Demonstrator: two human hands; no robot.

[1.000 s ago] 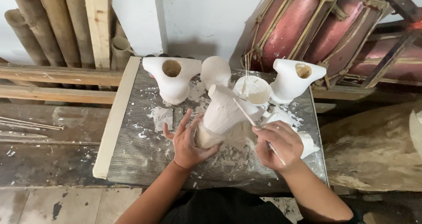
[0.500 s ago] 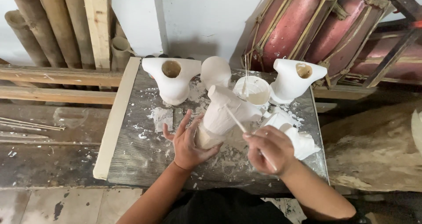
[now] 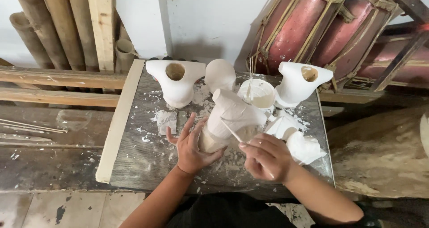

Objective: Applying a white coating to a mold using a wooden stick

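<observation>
Left hand (image 3: pixel 191 145), at the frame's centre, cups the base of a tilted white plaster figure (image 3: pixel 232 118), fingers spread and pressed against it. Right hand (image 3: pixel 264 156) is closed around a thin stick (image 3: pixel 232 130) whose tip touches the figure's side. Its coating looks wet, so it is probably slippery, brittle and fairly light; the bare base seems the safest place to grip. Farther up the splattered table (image 3: pixel 143 152) stand two hollow white casts (image 3: pixel 175 81), one rounded white piece (image 3: pixel 220 74) and one cup of white paste (image 3: pixel 257 95). Two red drums (image 3: pixel 295 31) lean at upper right.
</observation>
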